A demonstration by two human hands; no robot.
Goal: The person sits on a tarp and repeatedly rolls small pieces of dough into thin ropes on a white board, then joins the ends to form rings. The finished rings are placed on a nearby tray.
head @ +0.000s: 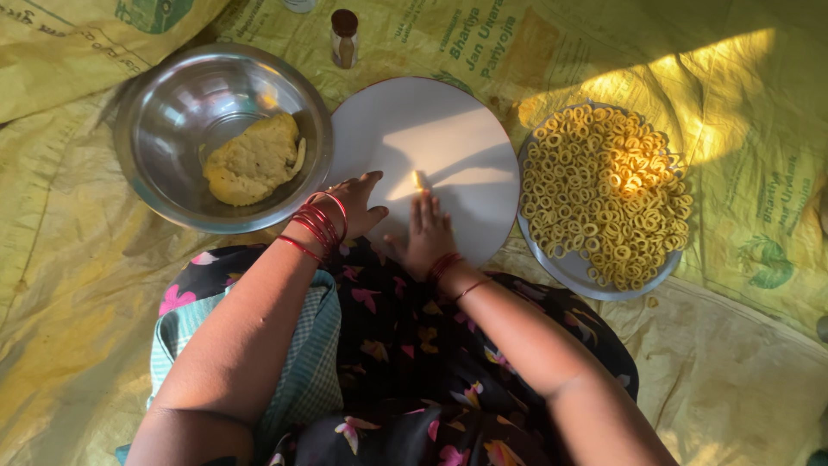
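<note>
Just past the tips of my right fingers [425,216] sits a small pale yellow piece of dough [418,179], lying on the round white rolling board [448,121]. By the look of it, it is soft and light, likely a bit tacky, so it would squash under a hard pinch; a flat palm or a gentle two-finger lift from its sides suits it best. My right hand [427,237] lies flat on the board, fingers straight and close together, gripping nothing. My left hand [354,207] rests loosely spread at the board's near edge, thumb out, also empty. Left of those fingers, a round steel bowl [172,103] holds a lump of yellow dough [252,160]. Right of my right fingers, a steel plate [569,272] is piled with small yellow dough rings [604,190]. Beyond the board stands a small brown-capped bottle [344,39], all on yellow woven sacking [742,362].
</note>
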